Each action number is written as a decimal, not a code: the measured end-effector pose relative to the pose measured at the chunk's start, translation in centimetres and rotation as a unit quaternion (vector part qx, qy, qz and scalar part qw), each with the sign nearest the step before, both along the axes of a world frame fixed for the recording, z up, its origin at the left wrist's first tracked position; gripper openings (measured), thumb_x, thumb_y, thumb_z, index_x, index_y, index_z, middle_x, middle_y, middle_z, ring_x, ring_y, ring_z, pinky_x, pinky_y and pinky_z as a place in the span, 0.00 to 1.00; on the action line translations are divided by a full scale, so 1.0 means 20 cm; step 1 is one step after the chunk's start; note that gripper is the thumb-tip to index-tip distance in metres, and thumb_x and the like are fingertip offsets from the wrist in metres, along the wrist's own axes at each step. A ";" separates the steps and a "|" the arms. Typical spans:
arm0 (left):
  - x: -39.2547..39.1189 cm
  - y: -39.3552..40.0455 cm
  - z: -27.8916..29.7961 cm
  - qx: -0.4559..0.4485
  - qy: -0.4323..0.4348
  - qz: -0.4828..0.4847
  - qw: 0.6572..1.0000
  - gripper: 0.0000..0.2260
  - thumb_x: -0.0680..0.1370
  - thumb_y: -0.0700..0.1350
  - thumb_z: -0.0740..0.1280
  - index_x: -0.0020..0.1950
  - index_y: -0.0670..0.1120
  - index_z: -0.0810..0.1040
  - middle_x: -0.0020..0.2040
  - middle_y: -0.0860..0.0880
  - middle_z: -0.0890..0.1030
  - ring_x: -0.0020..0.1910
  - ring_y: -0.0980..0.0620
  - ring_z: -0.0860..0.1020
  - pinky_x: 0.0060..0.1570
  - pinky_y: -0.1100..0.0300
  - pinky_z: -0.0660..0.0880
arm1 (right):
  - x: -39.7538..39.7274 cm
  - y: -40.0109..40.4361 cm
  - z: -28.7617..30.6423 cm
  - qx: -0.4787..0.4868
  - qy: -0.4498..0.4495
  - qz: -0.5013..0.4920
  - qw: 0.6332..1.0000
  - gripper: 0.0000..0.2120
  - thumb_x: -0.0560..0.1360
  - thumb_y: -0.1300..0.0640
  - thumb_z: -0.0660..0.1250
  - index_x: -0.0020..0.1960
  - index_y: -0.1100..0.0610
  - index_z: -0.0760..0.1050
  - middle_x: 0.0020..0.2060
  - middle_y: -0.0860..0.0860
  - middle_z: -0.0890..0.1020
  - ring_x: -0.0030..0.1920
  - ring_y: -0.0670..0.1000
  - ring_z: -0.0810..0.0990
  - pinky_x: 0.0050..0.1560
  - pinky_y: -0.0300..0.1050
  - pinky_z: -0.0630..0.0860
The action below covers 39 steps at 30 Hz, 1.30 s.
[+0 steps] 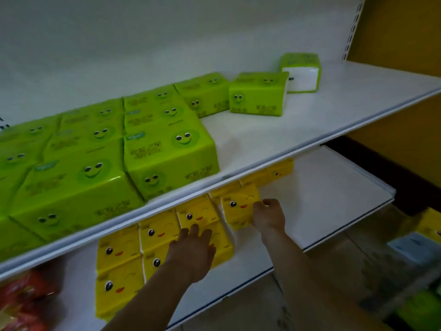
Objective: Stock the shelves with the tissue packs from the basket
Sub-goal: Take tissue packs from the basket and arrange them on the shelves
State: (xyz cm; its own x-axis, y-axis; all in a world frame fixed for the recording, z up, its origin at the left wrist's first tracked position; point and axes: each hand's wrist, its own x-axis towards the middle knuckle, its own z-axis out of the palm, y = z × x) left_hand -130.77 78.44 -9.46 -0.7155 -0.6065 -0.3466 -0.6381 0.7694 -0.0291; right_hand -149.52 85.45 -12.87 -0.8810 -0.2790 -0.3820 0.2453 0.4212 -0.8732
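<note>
Upper shelf [310, 130]: green packs [167, 149] largely stocked. Lower shelf [334, 206]: yellow rows part-filled, right end bare. Right hand [268, 215] gripped a yellow pack [238, 207], seating it; left hand [193, 252] lay flat-fingered on neighbours. Basket not identifiable; remainder unknown.

On the lower white metal shelf [322, 206], the right hand [268, 215] grips the right side of a yellow plastic-wrapped tissue pack with a cartoon face [238, 207], which sits tilted at the end of a row of matching yellow packs [124, 259]. The left hand [191, 252] lies flat, fingers spread, on the top of the yellow packs just beside it. Above, the upper white shelf [310, 120] carries rows of green plastic-wrapped tissue packs with smiling faces [164, 149]; two more green packs [259, 93] stand apart toward the right. Blurred red packaging [23, 299] shows at lower left.
</note>
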 end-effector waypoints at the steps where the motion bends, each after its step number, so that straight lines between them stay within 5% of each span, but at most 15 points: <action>1: -0.01 -0.03 -0.05 -0.002 -0.011 0.001 1.000 0.24 0.82 0.59 0.52 0.77 0.55 0.57 0.77 0.45 0.57 0.74 0.40 0.59 0.65 0.44 0.69 | -0.01 -0.05 -0.06 0.011 0.005 0.006 1.000 0.17 0.77 0.55 0.63 0.64 0.57 0.73 0.58 0.61 0.79 0.58 0.62 0.77 0.56 0.52 0.76; 4: -0.01 -0.08 -0.18 0.008 -0.056 -0.006 0.998 0.26 0.82 0.60 0.52 0.79 0.57 0.50 0.81 0.46 0.47 0.78 0.38 0.49 0.71 0.40 0.63 | 0.00 -0.13 -0.21 0.068 0.033 0.025 0.997 0.16 0.80 0.53 0.59 0.65 0.58 0.73 0.60 0.60 0.78 0.61 0.62 0.76 0.56 0.51 0.72; 14: 0.00 -0.14 -0.31 -0.019 -0.020 -0.037 0.999 0.25 0.83 0.57 0.54 0.79 0.59 0.50 0.80 0.47 0.50 0.78 0.43 0.50 0.68 0.45 0.66 | -0.02 -0.33 -0.32 0.120 0.023 0.022 0.992 0.19 0.80 0.49 0.61 0.65 0.60 0.73 0.62 0.61 0.76 0.61 0.60 0.75 0.57 0.49 0.72; 19: 0.00 -0.17 -0.30 0.003 -0.013 -0.030 0.999 0.27 0.82 0.58 0.55 0.79 0.58 0.51 0.80 0.47 0.49 0.78 0.42 0.50 0.71 0.44 0.65 | 0.00 -0.31 -0.28 0.101 -0.024 0.052 0.993 0.37 0.75 0.45 0.69 0.76 0.60 0.59 0.69 0.59 0.72 0.69 0.60 0.70 0.64 0.50 0.69; 21: -0.01 -0.15 -0.25 0.001 -0.012 -0.023 1.000 0.27 0.82 0.58 0.55 0.79 0.57 0.52 0.80 0.47 0.51 0.78 0.43 0.52 0.71 0.44 0.65 | 0.02 -0.23 -0.23 0.093 -0.022 0.067 0.993 0.36 0.76 0.47 0.68 0.77 0.60 0.58 0.70 0.60 0.70 0.70 0.60 0.70 0.64 0.50 0.69; 26: -0.14 0.03 -0.08 0.037 0.071 -0.037 0.996 0.21 0.81 0.57 0.57 0.73 0.53 0.66 0.72 0.48 0.68 0.70 0.47 0.66 0.65 0.54 0.70 | 0.04 0.08 0.05 0.024 0.029 0.110 0.993 0.28 0.74 0.47 0.66 0.72 0.56 0.68 0.66 0.58 0.76 0.59 0.59 0.80 0.62 0.53 0.76; 32: -0.44 0.51 0.24 0.134 0.174 -0.117 0.969 0.13 0.81 0.54 0.59 0.59 0.50 0.77 0.57 0.48 0.81 0.57 0.49 0.78 0.53 0.58 0.74 | 0.01 0.76 0.57 -0.081 0.096 0.060 0.990 0.12 0.77 0.55 0.66 0.60 0.54 0.77 0.43 0.47 0.81 0.38 0.52 0.85 0.50 0.54 0.82; 35: -0.57 0.77 0.38 0.167 0.173 -0.166 0.957 0.18 0.73 0.57 0.53 0.50 0.51 0.79 0.50 0.49 0.83 0.49 0.48 0.80 0.47 0.54 0.76 | 0.02 1.14 0.81 -0.056 0.181 0.039 0.981 0.09 0.78 0.54 0.65 0.57 0.52 0.78 0.44 0.48 0.82 0.38 0.45 0.84 0.46 0.47 0.82; 39: -0.70 1.12 0.56 0.211 0.217 -0.220 0.928 0.13 0.77 0.55 0.58 0.49 0.50 0.79 0.49 0.48 0.84 0.50 0.47 0.81 0.48 0.54 0.76 | 0.01 1.64 1.05 0.055 0.362 -0.022 0.930 0.08 0.78 0.53 0.67 0.56 0.51 0.79 0.45 0.45 0.83 0.45 0.42 0.81 0.47 0.39 0.76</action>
State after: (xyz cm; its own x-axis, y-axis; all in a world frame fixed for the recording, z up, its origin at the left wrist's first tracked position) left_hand -144.76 100.92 1.65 -0.9892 -0.0990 -0.1085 -0.1413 0.8429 0.5192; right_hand -149.39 118.29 8.17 -0.9280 -0.2311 0.2923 -0.3718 0.5210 -0.7684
